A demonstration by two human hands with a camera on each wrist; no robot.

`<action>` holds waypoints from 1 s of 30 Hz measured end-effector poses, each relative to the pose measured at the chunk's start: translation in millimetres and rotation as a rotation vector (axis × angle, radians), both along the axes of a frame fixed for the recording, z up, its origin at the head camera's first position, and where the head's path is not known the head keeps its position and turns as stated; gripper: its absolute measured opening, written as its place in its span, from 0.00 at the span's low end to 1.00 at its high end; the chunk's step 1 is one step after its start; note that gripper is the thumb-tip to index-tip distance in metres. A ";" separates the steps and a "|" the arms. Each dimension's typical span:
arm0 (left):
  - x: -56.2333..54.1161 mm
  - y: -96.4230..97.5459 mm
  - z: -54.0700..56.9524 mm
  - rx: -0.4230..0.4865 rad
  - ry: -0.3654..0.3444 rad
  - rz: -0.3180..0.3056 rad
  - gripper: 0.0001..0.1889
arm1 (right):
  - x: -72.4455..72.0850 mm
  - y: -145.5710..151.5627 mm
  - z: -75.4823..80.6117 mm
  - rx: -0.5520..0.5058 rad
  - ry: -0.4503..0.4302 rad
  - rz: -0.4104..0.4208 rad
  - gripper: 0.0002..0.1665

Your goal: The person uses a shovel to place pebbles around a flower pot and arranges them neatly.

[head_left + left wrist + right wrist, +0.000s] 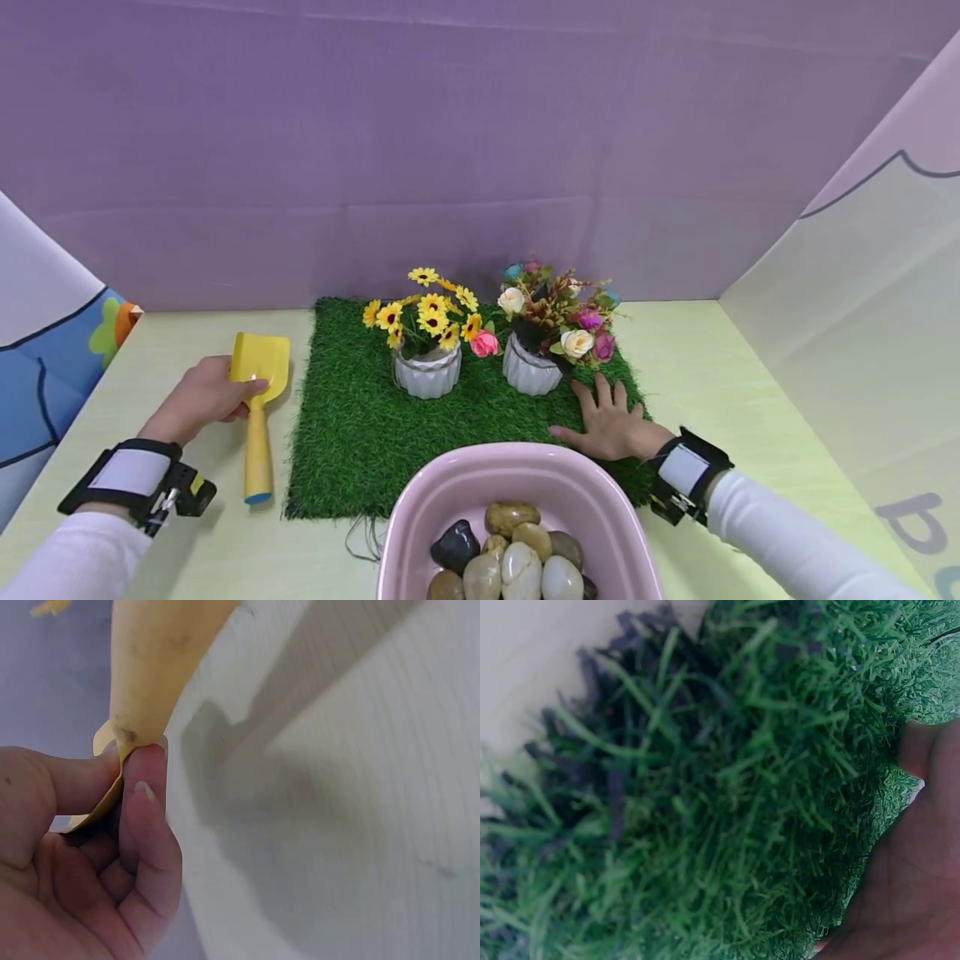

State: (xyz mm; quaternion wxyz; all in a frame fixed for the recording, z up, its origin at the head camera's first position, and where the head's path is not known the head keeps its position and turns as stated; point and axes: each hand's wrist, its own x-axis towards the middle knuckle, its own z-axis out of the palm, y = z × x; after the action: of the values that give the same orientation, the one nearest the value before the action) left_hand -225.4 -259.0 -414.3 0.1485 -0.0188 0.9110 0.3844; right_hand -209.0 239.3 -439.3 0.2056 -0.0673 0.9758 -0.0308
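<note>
My left hand (206, 392) pinches a yellow toy shovel (258, 433) where the blade meets the handle, thumb on one face and curled fingers on the other. In the left wrist view the yellow handle (154, 667) points up past the fingers and casts a shadow on the table. My right hand (609, 427) rests with spread fingers on a green artificial grass mat (352, 433). The right wrist view shows part of that palm (911, 885) over the grass blades. Just beyond the right fingertips stands a white pot (531, 371) of mixed artificial roses (577, 343).
A second white pot (427, 375) holds yellow artificial sunflowers (432, 322). At the near edge, a pink basin (517, 454) with several smooth stones (520, 567) overlaps the mat. A purple backdrop (450, 150) rises behind the pale table (697, 358); printed panels stand at both sides.
</note>
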 end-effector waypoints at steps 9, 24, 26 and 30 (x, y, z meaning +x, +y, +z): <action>8.4 25.3 13.7 0.063 0.023 -0.035 0.20 | 2.1 -1.0 0.5 0.000 0.003 0.005 0.54; 11.8 48.2 42.2 0.093 0.031 -0.063 0.20 | 1.7 -1.4 1.3 -0.007 0.000 0.005 0.54; 12.3 50.5 45.4 0.095 0.041 -0.064 0.20 | 1.6 -1.6 1.4 -0.004 0.001 0.005 0.54; 14.4 56.8 51.9 0.097 0.053 -0.070 0.21 | 1.3 -1.3 1.4 0.002 -0.002 0.005 0.54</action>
State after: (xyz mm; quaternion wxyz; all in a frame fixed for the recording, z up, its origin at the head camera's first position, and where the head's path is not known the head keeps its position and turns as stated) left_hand -211.1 -202.3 -362.4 0.1382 0.0304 0.8949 0.4232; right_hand -207.6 238.1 -438.0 0.2067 -0.0694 0.9755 -0.0292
